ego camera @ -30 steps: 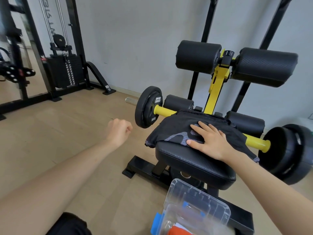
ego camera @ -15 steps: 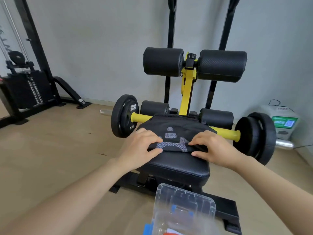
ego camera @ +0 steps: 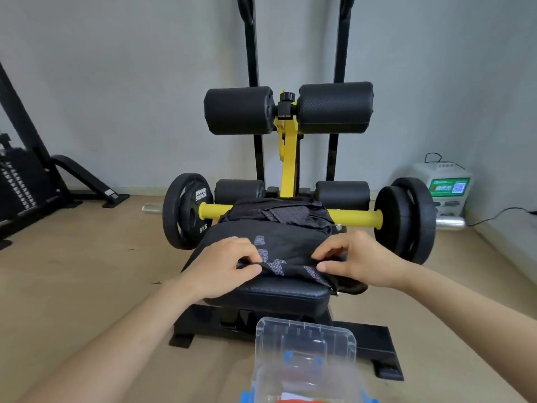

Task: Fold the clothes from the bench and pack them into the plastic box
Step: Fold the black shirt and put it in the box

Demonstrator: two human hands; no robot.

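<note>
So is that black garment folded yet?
Partly folded: the garment lies doubled on the bench; left hand and right hand pinch its near edge.

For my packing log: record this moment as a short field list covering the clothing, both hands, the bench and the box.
item: black fabric garment with grey printed marks, spread on the seat, bunched at its far end
surface: black padded bench seat
left: left hand pinches the garment's near edge
right: right hand pinches the same edge, further right
container: clear plastic box with blue latches, in front of the bench, nearest the camera
status: garment on the bench, not yet in the box
</note>
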